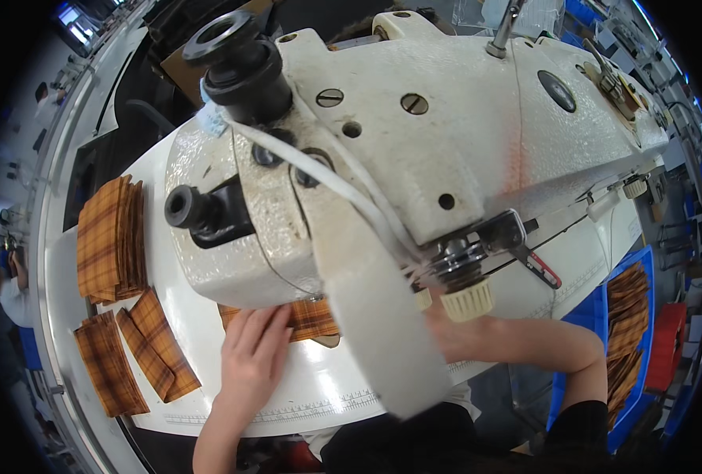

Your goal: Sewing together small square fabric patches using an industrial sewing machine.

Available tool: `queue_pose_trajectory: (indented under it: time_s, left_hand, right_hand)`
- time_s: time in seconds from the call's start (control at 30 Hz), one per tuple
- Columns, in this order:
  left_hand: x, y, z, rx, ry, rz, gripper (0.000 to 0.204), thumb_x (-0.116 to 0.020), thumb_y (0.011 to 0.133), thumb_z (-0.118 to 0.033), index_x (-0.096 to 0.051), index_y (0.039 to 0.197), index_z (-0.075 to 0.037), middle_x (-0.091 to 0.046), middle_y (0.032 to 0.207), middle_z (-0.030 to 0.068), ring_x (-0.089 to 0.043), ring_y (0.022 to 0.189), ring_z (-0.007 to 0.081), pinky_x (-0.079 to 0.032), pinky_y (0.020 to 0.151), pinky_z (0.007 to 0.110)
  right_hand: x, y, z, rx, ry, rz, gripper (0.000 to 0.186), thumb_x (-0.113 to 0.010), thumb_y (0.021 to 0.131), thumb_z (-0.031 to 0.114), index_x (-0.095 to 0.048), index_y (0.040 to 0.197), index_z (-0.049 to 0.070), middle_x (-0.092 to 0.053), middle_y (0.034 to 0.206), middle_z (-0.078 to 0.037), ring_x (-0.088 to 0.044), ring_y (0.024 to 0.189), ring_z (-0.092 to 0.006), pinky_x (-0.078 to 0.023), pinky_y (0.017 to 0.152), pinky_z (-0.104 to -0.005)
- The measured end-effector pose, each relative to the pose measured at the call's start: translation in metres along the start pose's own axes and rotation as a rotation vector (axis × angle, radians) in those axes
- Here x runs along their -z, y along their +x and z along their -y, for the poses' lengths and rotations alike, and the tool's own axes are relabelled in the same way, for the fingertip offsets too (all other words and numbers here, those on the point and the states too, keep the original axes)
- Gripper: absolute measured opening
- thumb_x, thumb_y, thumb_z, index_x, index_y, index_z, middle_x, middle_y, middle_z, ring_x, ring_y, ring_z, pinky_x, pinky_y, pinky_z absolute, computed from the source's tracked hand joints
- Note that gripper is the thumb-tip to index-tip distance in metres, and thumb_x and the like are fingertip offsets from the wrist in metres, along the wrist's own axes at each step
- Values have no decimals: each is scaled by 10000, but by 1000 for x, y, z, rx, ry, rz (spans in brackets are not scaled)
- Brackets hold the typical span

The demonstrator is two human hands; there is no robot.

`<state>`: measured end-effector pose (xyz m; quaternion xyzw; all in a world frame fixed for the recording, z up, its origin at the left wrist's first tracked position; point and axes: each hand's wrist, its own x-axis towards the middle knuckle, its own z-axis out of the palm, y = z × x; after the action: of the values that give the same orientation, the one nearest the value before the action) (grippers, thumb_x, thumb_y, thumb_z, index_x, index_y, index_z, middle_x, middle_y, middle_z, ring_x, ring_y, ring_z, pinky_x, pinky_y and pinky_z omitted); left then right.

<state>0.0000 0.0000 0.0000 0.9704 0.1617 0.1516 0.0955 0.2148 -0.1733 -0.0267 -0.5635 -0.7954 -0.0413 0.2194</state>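
A white sewing machine [414, 158] fills the middle of the view, its head over the white table [311, 387]. My left hand [254, 345] lies palm down with its fingers stretched out together, their tips on an orange-brown plaid fabric piece [313, 317] at the machine's near side. The far part of that piece is hidden under the machine head. My right hand [444, 336] reaches in from the right, beside cream-coloured knobs [468, 302]. A pale machine part covers its fingers, so I cannot see what they touch.
Stacked plaid pieces [110, 241] stand at the table's left, with a smaller stack [107, 367] and loose folded pieces [158, 345] nearer me. To the right, a blue bin [649, 296] holds more plaid cloth, beside a red container [667, 345]. A measuring scale [319, 409] runs along the near edge.
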Motion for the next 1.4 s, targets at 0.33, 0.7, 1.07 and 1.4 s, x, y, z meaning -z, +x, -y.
queue_pose_trajectory:
  time_s: [0.33,0.7,1.07,1.4]
  left_hand:
    - [-16,9,-8,-306,-209,180,496,-666,712,77,-665,1196,-26,-611,1289,119,-623,1115,279,-526,913,386]
    - [-29,34,14,-59,-405,205,394,-676,742,-3,-658,1136,-19,-621,1140,182,-595,1060,349,-474,912,430]
    - [-31,34,22,-141,-269,123,318,-653,816,-32,-634,1131,-68,-635,1012,131,-645,913,319,-542,758,403]
    - [-34,54,65,262,-503,25,250,-644,834,-38,-684,1080,-13,-679,1142,144,-647,1055,252,-510,891,353]
  right_hand:
    - [-1,7,-2,95,-119,18,174,-622,644,149,-629,745,9,-566,777,-48,-537,762,-186,-425,740,-313]
    - [-32,19,-33,-48,-77,-132,113,-622,612,123,-552,582,40,-554,726,-80,-589,750,-226,-463,659,-353]
    - [-22,26,-34,-119,73,-186,105,-640,551,105,-581,609,39,-572,740,-65,-606,774,-232,-480,711,-372]
    - [-20,27,-43,-21,-137,-107,117,-653,549,129,-603,620,51,-584,726,-58,-604,775,-228,-480,743,-377]
